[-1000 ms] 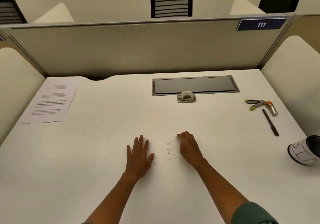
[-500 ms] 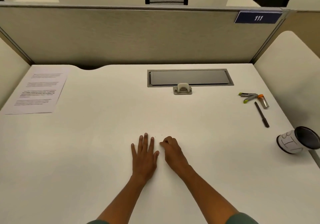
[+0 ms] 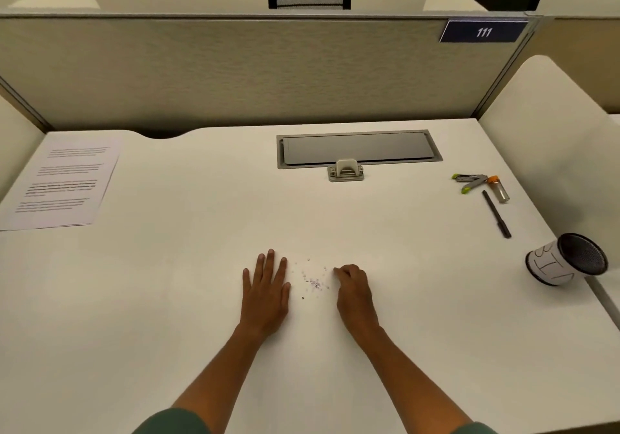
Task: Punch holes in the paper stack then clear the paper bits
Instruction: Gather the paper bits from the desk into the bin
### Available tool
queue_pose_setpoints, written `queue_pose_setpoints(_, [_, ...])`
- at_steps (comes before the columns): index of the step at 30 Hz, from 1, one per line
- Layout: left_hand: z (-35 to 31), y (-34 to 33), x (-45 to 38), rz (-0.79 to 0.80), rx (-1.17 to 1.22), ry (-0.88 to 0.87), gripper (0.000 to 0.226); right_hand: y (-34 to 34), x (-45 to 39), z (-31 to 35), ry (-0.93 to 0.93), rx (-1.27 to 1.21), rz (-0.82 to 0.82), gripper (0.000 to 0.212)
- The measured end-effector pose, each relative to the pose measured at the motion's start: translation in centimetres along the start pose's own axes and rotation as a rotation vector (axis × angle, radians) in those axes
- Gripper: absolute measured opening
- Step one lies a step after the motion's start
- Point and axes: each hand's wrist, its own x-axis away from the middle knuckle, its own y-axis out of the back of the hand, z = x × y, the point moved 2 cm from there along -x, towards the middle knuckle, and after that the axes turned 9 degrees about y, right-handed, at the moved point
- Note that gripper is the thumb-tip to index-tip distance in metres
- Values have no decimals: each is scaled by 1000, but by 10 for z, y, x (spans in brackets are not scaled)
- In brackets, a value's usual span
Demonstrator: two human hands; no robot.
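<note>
Small paper bits (image 3: pixel 313 282) lie scattered on the white desk (image 3: pixel 167 282) between my two hands. My left hand (image 3: pixel 266 291) lies flat on the desk just left of them, fingers straight and together. Just right of the bits rests my right hand (image 3: pixel 354 291), its fingers curled under; nothing shows in it. The printed paper stack (image 3: pixel 62 180) lies at the far left of the desk. A small grey hole punch (image 3: pixel 346 170) stands at the back middle, in front of the cable hatch.
A grey cable hatch (image 3: pixel 359 148) is set into the desk at the back. At the right lie a stapler (image 3: pixel 469 182), a small orange-capped vial (image 3: pixel 499 189) and a black pen (image 3: pixel 496 214). A mesh cup (image 3: pixel 567 259) lies on its side at the right edge. Partition panels wall the desk.
Half a second ago my hands were pressed together with the bits hidden between them. They have since spread apart, and the bits show again in a small cluster.
</note>
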Motion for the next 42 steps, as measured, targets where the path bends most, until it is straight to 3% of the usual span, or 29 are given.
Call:
queue_pose_setpoints(6, [-22,-13,3,19,0,-119,53,-16,6,19,209,42,66,39])
queue_pose_setpoints(10, [-14,-13,5,5,29,-101,57,0,-10,12,119,64,-48,46])
queue_pose_setpoints(14, [7,-14,13,4,-21,-71,73,4,-24,6,99,126,0,49])
queue_pose_setpoints(16, [16,-14,15,-6,-30,-33,77,-1,-26,8,125,148,58,46])
queue_pose_setpoints(20, [15,-15,11,-27,-14,32,82,-13,-16,20,276,205,76,16])
queue_pose_setpoints(29, [-18,-13,-11,10,-3,-1,67,-22,-5,20,326,242,77,14])
queue_pose_setpoints(32, [-14,-13,-5,-3,-9,1,63,-14,-25,24,208,93,123,23])
queue_pose_setpoints(35, [-6,-15,6,-18,-34,-9,64,-12,-46,29,311,202,188,46])
queue_pose_setpoints(37, [-2,-16,12,-19,-44,-11,66,-14,-56,35,347,231,245,51])
queue_pose_setpoints(40, [1,-17,15,-23,-44,-15,65,-16,-60,43,270,124,288,24])
queue_pose_setpoints(42, [1,-17,14,-26,-38,-17,64,-20,-53,46,316,127,258,15])
